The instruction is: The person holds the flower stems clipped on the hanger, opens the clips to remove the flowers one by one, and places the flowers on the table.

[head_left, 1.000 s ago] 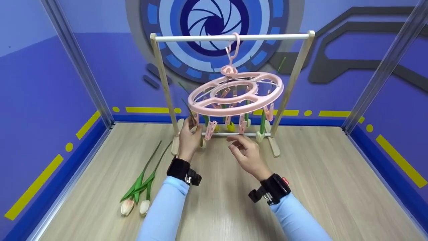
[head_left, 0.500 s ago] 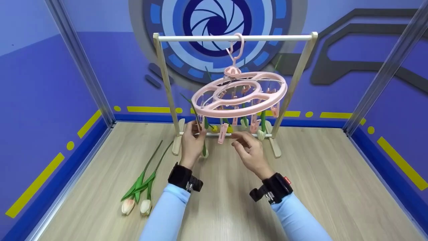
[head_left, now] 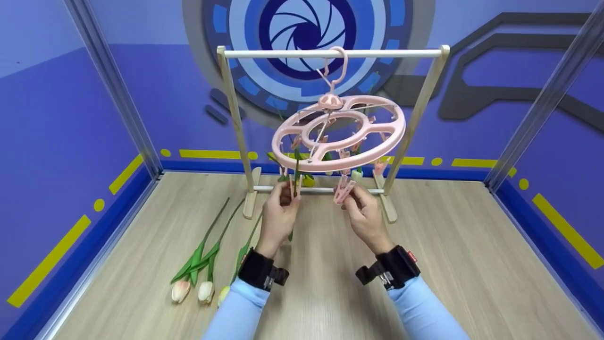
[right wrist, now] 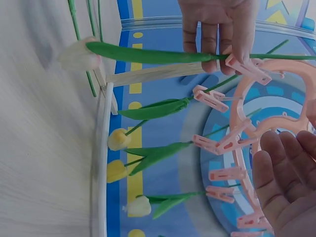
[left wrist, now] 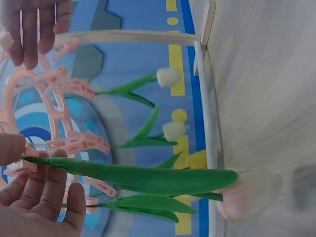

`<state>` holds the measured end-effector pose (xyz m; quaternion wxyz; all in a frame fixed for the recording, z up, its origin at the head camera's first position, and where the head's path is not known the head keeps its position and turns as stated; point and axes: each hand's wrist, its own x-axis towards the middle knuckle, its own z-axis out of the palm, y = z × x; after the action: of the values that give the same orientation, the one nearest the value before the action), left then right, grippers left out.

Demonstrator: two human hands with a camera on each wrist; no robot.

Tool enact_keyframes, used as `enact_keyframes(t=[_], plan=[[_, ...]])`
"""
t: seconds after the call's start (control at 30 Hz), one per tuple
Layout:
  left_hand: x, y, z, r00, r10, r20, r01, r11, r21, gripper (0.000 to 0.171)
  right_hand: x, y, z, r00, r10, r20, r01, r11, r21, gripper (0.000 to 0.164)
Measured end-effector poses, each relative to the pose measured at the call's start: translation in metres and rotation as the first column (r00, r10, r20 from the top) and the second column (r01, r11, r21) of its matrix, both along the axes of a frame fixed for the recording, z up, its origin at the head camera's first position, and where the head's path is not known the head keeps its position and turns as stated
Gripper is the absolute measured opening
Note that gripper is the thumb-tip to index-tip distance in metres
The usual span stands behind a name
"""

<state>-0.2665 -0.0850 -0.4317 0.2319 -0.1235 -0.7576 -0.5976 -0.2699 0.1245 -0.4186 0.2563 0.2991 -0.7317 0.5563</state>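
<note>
wall (head_left: 47, 141): blue-purple, across the top and both sides of the head view. table (head_left: 330, 293): wood-toned, lower half. rack (head_left: 233, 108): wooden, upright, upper centre, white bar (head_left: 387, 54) along its top. ring (head_left: 330, 165): pink, tilted, centre of the frame, hung from the bar by its hook (head_left: 345, 63). held tulip (left wrist: 148, 177): bloom down, pinkish white, at lower right in the left wrist view; stem end at the left hand (head_left: 279, 219). loose tulips (head_left: 193, 269): three, lying lower left, one partly behind the left sleeve (head_left: 238, 314). hung tulips (right wrist: 168, 109): several, heads down under the ring, white and yellow, mid-frame in the right wrist view. left hand: just left of centre, thumb and fingers gripping the left peg (head_left: 296, 186) together with the stem; cannot tell whether the stem sits between its jaws. right hand (head_left: 370, 219): right of centre, thumb and forefinger pinching the right peg (head_left: 343, 190), pink, tilted, just below the ring.
</note>
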Motion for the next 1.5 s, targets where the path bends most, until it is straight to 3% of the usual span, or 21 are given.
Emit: enact_keyframes(t=[0.37,0.77,1.0,1.2,1.5], plan=[[0.022,0.005,-0.002,0.999,-0.043,-0.01,0.044,0.999,0.012,0.04,0.002,0.001,0.002,0.997,-0.013,0.072,0.015,1.0,-0.026,0.02],[0.042,0.008,-0.004,0.996,-0.091,-0.018,0.092,0.994,0.065,0.042,0.003,-0.011,0.005,0.993,0.068,0.099,-0.064,0.997,-0.041,0.021],[0.046,0.009,-0.007,0.993,-0.118,0.016,0.115,0.987,0.115,0.045,0.001,-0.018,0.008,0.991,0.115,0.066,-0.112,0.993,-0.037,0.02],[0.049,0.011,-0.006,0.994,-0.105,0.004,0.104,0.991,0.089,0.047,0.002,-0.025,0.012,0.989,0.131,0.066,-0.13,0.991,-0.023,0.021],[0.05,0.014,-0.009,0.988,-0.153,0.002,0.152,0.984,0.093,0.048,-0.001,-0.033,0.022,0.979,0.164,0.117,-0.171,0.984,0.054,0.023]])
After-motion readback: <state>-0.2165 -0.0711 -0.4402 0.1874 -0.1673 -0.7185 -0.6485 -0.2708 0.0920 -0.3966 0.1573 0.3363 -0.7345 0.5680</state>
